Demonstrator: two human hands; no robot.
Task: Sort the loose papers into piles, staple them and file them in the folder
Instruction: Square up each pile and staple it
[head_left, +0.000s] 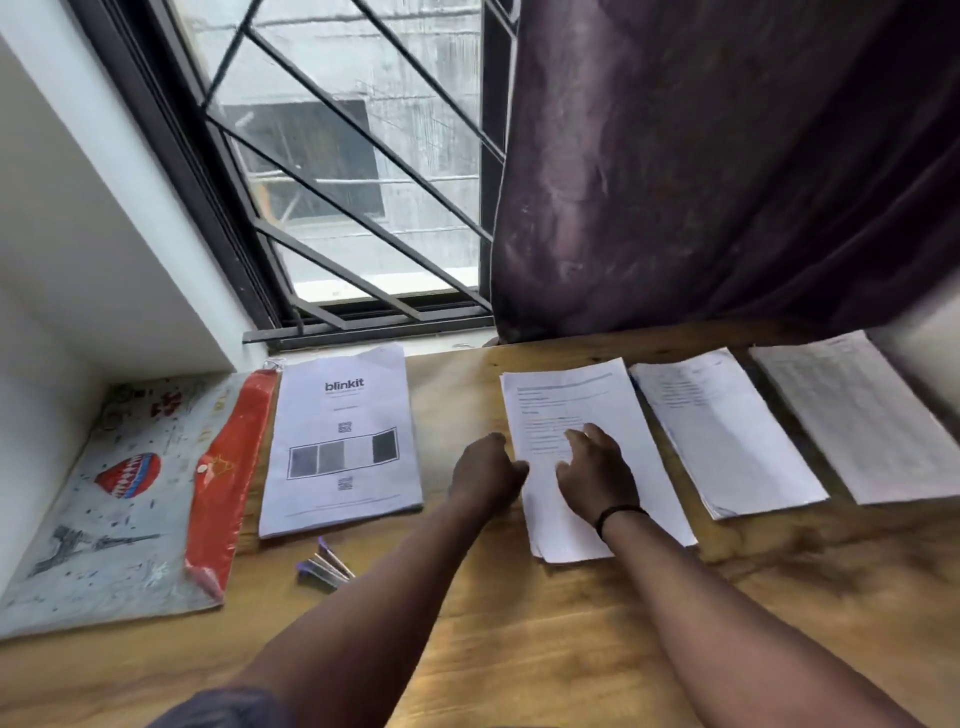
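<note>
Head view: wooden table (519, 649) lying bare nearest the viewer; folder (130, 499) sitting far left; four paper piles lining the window edge. Right hand (597, 475) pressing flat, fingers spread, on the second pile (587, 405); left hand (485, 475) curling against its left edge.

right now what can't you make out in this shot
Head view only:
- Left hand fingertips: hidden at the middle pile's edge, grip unclear.
- Pile text: too blurred to read.
- Far right pile: smeared by motion blur.
- Stapler: small, blurred.
- Folder: inside unseen.
</note>
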